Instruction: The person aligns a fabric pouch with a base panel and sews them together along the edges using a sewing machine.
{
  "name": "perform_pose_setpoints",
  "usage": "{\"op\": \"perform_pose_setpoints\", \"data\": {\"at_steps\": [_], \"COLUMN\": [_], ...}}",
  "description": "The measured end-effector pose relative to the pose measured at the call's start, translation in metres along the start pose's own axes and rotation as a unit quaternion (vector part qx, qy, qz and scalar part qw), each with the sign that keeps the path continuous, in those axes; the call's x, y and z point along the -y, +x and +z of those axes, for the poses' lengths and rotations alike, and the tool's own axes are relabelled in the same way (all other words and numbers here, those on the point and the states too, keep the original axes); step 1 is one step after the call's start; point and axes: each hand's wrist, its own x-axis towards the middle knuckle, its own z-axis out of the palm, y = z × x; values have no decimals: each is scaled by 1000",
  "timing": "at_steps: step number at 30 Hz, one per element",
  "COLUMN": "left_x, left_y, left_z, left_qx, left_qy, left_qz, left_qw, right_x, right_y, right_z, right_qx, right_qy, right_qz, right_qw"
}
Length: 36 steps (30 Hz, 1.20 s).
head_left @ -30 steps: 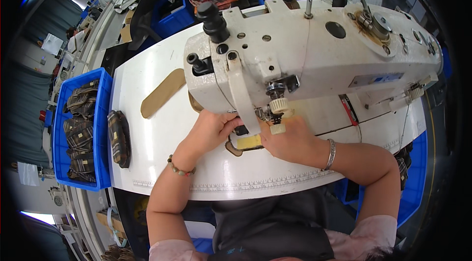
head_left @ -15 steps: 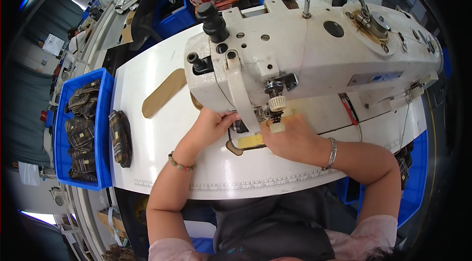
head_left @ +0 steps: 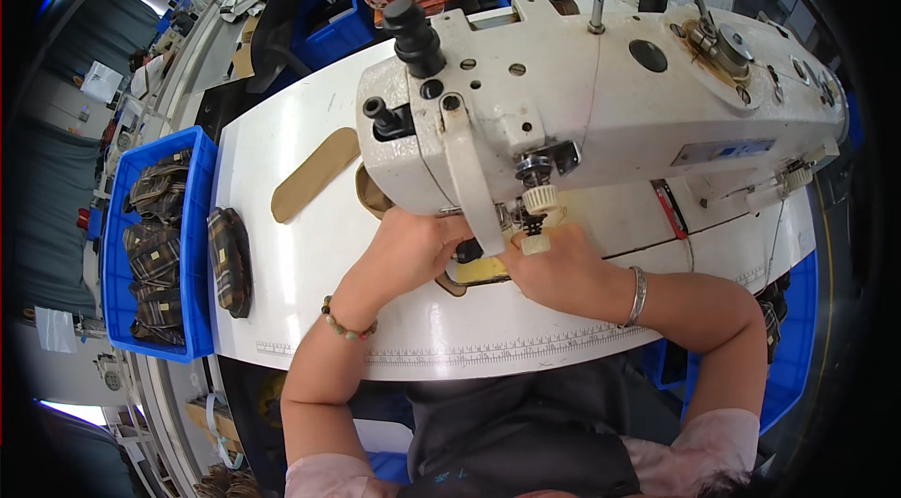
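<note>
Under the head of a white sewing machine [head_left: 601, 90], both my hands are close to the needle area. My left hand [head_left: 411, 252] is closed, thumb and fingers pinching a dark plaid fabric piece [head_left: 466, 251] that is mostly hidden. To the right of the needle, my right hand [head_left: 560, 265] is curled with its fingertips behind the tension knob; what they grip is hidden. A yellow plate [head_left: 484, 270] shows between the hands. A tan curved piece [head_left: 373, 194] juts out behind my left hand, and a tan tip [head_left: 451, 286] shows below it.
A flat tan sole-shaped piece [head_left: 315, 177] lies on the white table [head_left: 291, 282]. At the left, a dark plaid slipper-like piece [head_left: 229, 261] lies beside a blue bin [head_left: 205, 310] of similar ones. A red-handled cutter [head_left: 668, 210] rests right of the needle.
My left hand has turned and shifted slightly right toward the needle, covering more of the plaid fabric. The tan curved piece behind it shows more. My right hand has hardly moved.
</note>
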Motion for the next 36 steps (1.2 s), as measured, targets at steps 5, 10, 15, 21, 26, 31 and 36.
{"op": "perform_pose_setpoints", "data": {"at_steps": [5, 10, 15, 21, 26, 31, 36], "left_x": [-4, -4, -4, -2, -1, 0, 3], "left_y": [1, 1, 2, 3, 3, 4, 3], "left_z": [5, 8, 7, 7, 9, 12, 16], "left_qx": [-29, -7, -14, -20, -14, -29, -42], "left_qy": [75, 89, 83, 104, 92, 91, 97], "left_qz": [16, 31, 40, 29, 20, 22, 31], "left_qw": [997, 996, 996, 994, 995, 995, 994], "right_x": [-3, -6, -3, -8, -10, -13, -10], "right_y": [2, 1, 3, 4, 2, 1, 5], "right_z": [-1, 2, 2, 3, 7, 11, 5], "right_qx": [-13, 21, -5, -22, -9, -19, -63], "right_qy": [11, 0, 32, 29, 3, 0, -21], "right_qz": [-6, -11, 18, -5, -14, -9, -11], "right_qw": [1000, 1000, 999, 999, 1000, 1000, 998]}}
